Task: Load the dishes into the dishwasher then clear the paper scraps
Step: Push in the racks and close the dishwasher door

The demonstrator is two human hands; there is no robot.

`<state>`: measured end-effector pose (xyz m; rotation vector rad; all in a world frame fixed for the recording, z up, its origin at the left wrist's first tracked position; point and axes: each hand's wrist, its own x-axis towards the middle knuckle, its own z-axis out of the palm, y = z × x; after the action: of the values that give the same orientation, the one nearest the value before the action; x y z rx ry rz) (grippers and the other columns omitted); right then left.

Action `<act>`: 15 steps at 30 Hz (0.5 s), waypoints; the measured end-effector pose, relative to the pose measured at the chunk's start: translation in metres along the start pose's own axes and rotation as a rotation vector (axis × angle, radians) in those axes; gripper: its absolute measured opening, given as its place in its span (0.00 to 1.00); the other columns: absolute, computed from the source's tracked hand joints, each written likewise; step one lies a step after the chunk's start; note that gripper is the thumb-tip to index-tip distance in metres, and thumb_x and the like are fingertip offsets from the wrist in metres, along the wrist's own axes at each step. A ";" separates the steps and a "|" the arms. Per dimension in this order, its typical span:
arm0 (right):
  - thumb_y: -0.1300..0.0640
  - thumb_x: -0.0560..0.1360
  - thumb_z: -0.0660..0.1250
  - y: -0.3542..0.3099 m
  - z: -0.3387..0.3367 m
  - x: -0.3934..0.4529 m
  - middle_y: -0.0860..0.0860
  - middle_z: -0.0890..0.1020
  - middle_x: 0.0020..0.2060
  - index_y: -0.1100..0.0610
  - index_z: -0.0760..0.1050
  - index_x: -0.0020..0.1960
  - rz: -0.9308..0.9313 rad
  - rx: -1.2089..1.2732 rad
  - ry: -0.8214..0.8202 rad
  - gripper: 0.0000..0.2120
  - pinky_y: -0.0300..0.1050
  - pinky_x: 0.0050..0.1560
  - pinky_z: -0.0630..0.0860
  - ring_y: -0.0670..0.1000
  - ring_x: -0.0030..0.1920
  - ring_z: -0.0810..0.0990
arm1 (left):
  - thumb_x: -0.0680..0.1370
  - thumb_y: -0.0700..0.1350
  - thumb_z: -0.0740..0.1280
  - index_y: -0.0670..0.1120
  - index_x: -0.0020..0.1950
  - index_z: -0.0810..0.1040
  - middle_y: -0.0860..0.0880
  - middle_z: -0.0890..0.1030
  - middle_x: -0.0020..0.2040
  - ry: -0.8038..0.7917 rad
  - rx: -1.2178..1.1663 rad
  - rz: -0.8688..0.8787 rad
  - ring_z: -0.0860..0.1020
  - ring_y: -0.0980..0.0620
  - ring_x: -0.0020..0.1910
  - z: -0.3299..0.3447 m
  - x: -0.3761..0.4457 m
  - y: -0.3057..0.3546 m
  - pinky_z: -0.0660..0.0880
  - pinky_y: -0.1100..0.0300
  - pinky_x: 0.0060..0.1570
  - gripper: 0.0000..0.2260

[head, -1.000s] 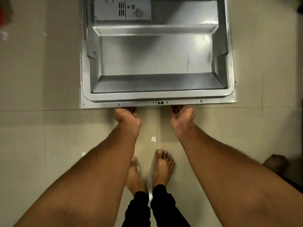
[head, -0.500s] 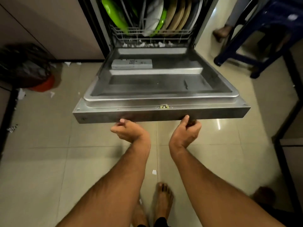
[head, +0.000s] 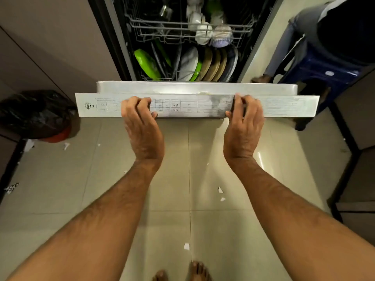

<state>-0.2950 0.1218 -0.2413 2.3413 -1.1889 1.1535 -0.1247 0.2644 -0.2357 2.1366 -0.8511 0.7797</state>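
The dishwasher door (head: 194, 106) is raised most of the way, its top edge with the printed label facing me. My left hand (head: 142, 126) and my right hand (head: 243, 126) both grip that top edge, fingers curled over it, thumbs below. Behind the door the lower rack (head: 188, 65) holds green, white and tan plates standing on edge. The upper rack (head: 203, 31) carries white cups and a glass. White paper scraps (head: 220, 190) lie scattered on the tiled floor.
A black bin bag over a red bin (head: 38, 116) stands at the left, with more scraps (head: 66, 146) beside it. Another person sits on a blue stool (head: 328, 72) at the right. A dark table frame (head: 345, 151) runs along the right. My bare feet (head: 198, 270) show at the bottom.
The door has swung up from flat to nearly upright. Both hands moved from under its front edge to gripping over its top edge.
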 end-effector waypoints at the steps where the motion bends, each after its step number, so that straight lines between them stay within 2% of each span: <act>1: 0.61 0.84 0.61 0.001 0.003 0.007 0.62 0.76 0.63 0.65 0.72 0.71 -0.037 0.026 0.015 0.17 0.56 0.70 0.71 0.61 0.67 0.72 | 0.76 0.29 0.64 0.37 0.64 0.74 0.39 0.73 0.64 0.002 -0.025 0.044 0.69 0.42 0.68 0.002 0.006 -0.005 0.62 0.58 0.74 0.16; 3: 0.63 0.85 0.58 0.002 0.011 0.021 0.63 0.75 0.64 0.67 0.71 0.72 -0.068 0.098 0.036 0.17 0.57 0.69 0.72 0.62 0.67 0.72 | 0.79 0.30 0.63 0.35 0.65 0.74 0.38 0.73 0.64 -0.009 -0.089 0.119 0.69 0.43 0.68 0.006 0.021 -0.012 0.63 0.55 0.75 0.14; 5: 0.62 0.86 0.55 0.003 0.020 0.034 0.60 0.72 0.65 0.67 0.71 0.72 -0.099 0.135 0.071 0.17 0.59 0.69 0.73 0.62 0.68 0.71 | 0.83 0.35 0.63 0.34 0.66 0.74 0.37 0.73 0.64 -0.001 -0.142 0.177 0.70 0.42 0.68 0.012 0.035 -0.016 0.68 0.47 0.71 0.12; 8: 0.62 0.85 0.56 0.005 0.034 0.055 0.57 0.67 0.67 0.67 0.72 0.71 -0.132 0.147 0.113 0.17 0.62 0.69 0.73 0.60 0.70 0.68 | 0.85 0.43 0.60 0.33 0.65 0.75 0.35 0.75 0.62 -0.012 -0.176 0.207 0.68 0.42 0.69 0.024 0.056 -0.019 0.68 0.39 0.68 0.15; 12: 0.67 0.83 0.61 0.003 0.056 0.082 0.56 0.68 0.66 0.67 0.72 0.70 -0.086 0.229 0.184 0.16 0.63 0.72 0.70 0.60 0.71 0.68 | 0.82 0.39 0.64 0.35 0.63 0.74 0.37 0.73 0.60 0.061 -0.086 0.226 0.68 0.42 0.66 0.050 0.086 -0.017 0.69 0.38 0.66 0.11; 15: 0.72 0.81 0.62 0.002 0.068 0.098 0.56 0.68 0.66 0.67 0.70 0.70 -0.071 0.238 0.217 0.18 0.63 0.72 0.68 0.59 0.71 0.68 | 0.81 0.40 0.62 0.35 0.63 0.73 0.35 0.75 0.59 0.081 -0.027 0.242 0.68 0.40 0.66 0.067 0.100 -0.016 0.66 0.39 0.71 0.13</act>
<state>-0.2263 0.0287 -0.2110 2.3254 -0.9313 1.5519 -0.0346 0.1885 -0.2078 1.9872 -1.0832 0.9644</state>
